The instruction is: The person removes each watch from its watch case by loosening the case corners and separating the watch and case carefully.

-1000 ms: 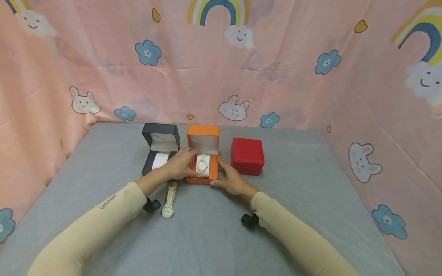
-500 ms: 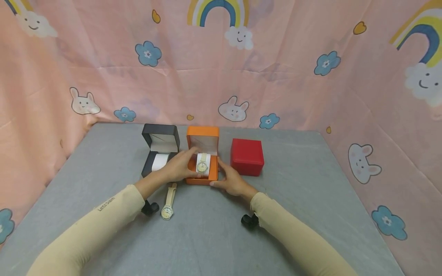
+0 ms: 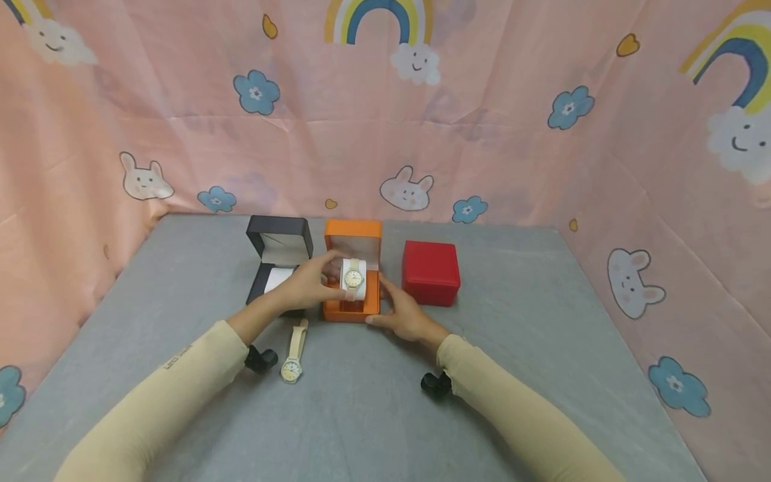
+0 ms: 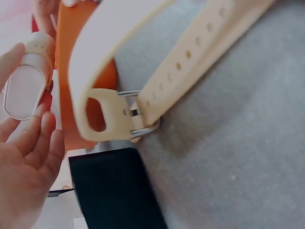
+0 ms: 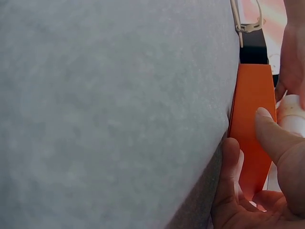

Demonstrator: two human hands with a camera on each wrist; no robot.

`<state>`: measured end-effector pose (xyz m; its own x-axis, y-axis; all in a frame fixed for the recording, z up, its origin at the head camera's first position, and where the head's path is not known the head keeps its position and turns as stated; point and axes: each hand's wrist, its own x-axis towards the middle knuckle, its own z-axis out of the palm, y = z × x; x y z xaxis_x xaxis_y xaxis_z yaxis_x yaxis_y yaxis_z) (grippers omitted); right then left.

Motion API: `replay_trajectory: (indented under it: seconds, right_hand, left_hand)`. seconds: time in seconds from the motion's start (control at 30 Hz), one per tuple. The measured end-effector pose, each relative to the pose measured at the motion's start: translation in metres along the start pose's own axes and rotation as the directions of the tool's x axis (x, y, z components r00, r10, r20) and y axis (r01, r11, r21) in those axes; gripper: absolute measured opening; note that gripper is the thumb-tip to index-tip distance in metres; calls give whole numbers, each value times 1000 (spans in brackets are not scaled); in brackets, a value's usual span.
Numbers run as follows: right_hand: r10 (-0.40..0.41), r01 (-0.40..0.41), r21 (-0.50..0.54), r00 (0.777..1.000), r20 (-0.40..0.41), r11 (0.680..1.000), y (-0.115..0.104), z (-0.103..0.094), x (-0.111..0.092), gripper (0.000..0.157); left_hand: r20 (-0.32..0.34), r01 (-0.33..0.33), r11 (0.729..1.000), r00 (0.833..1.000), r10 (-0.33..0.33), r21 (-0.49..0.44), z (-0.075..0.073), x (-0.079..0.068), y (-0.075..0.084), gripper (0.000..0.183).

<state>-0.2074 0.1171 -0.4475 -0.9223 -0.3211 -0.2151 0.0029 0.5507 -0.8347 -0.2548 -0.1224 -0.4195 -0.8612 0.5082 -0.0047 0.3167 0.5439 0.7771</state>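
Note:
In the head view my left hand (image 3: 306, 284) grips a white watch cushion (image 3: 361, 293) between thumb and fingers. A cream-strapped watch (image 3: 353, 278) is wrapped round that cushion, dial facing me. They are raised out of the base of an orange watch box (image 3: 372, 304), whose lid stands up behind. My right hand (image 3: 406, 316) holds the box's right front corner; in the right wrist view its thumb lies along the orange box (image 5: 252, 105). The left wrist view shows the cushion's oval end (image 4: 26, 88) with fingers about it.
A second cream watch (image 3: 293, 358) lies on the grey table before my left forearm; its buckled strap (image 4: 112, 114) looms in the left wrist view. Left of the orange box stands an open black box (image 3: 280, 227) with a white cushion. A closed red box (image 3: 432, 271) is on the right.
My left hand has lifted the cushion and watch up from the orange box's base, baring its orange inside. The right hand keeps its place on the box.

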Motion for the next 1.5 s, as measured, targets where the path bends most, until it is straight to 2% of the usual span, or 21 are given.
replay_trajectory:
  seconds: [0.2, 0.33, 0.53, 0.7, 0.87, 0.93, 1.1, 1.33, 1.5]
  right_hand:
    - [-7, 7, -5, 1000, 16, 1000, -2, 3, 2, 99]
    - [-6, 6, -22, 1000, 6, 1000, -6, 3, 1, 97]
    - [15, -15, -12, 1000, -26, 1000, -10, -1, -4, 91]
    - [15, -16, -16, 997, -70, 1000, -10, -5, -10, 73]
    - [-58, 52, -42, 988, -143, 998, -19, -10, -20, 57]
    - [-88, 84, -31, 981, -173, 996, -24, -13, -23, 53]
    - [-106, 113, 21, 971, -213, 993, -33, -19, -27, 48]
    - [-223, 243, 82, 954, -202, 966, -36, -21, -28, 47]
    - [-243, 258, 97, 959, -143, 961, -35, -15, -29, 55]
  left_hand:
    - [-47, 56, 991, 997, -62, -119, -8, -10, 4, 82]
    - [-56, 54, 984, 996, -64, -168, -9, -14, 7, 81]
    - [-29, 33, 973, 999, -41, -230, -8, -19, 14, 79]
    - [8, 29, 964, 1000, -28, -265, -7, -24, 19, 80]
    - [39, 45, 949, 999, -35, -312, -5, -28, 23, 81]
    - [48, 45, 942, 998, -31, -332, -5, -29, 25, 80]
    - [65, 51, 926, 997, -29, -374, -4, -30, 31, 78]
    - [73, 50, 924, 997, -24, -379, 0, -32, 35, 77]
    - [71, 21, 933, 997, 5, -360, 4, -33, 33, 76]
